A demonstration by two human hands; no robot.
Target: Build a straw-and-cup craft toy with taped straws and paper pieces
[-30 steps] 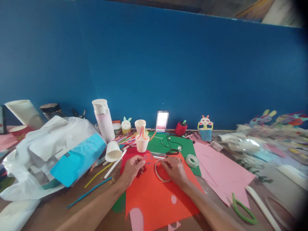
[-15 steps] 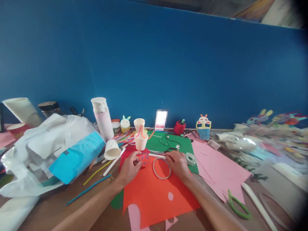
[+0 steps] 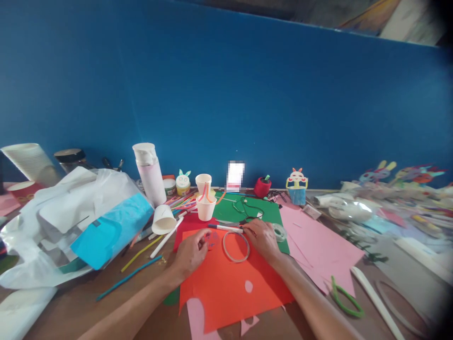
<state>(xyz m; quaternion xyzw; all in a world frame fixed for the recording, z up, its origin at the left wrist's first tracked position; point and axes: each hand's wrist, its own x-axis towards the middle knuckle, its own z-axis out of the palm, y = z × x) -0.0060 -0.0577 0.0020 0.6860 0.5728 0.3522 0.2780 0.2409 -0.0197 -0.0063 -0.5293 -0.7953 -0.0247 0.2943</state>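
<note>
My left hand (image 3: 193, 250) is curled at the left edge of a small orange paper face (image 3: 212, 241) with blue drawn lines, its fingertips pinched there. Above the face lies a white pen (image 3: 227, 228) with a dark left end. My right hand (image 3: 262, 237), palm down, has its fingers closed at the pen's right end. Between my hands a pale ring (image 3: 224, 246) rests on a large orange sheet (image 3: 230, 288). A roll of clear tape (image 3: 279, 232) sits beside my right hand.
Paper cups with orange strips (image 3: 206, 208) stand behind my hands. A white bottle (image 3: 151, 177), a tipped cup (image 3: 163, 220) and a plastic bag (image 3: 42, 236) crowd the left. Pink paper (image 3: 325, 250) and a green pipe cleaner (image 3: 347, 302) lie right; a blue wall (image 3: 226, 85) rises behind.
My left hand has drawn back slightly from the pen's left end, uncovering its dark part, and now sits lower beside the face. My right hand stays at the pen's other end.
</note>
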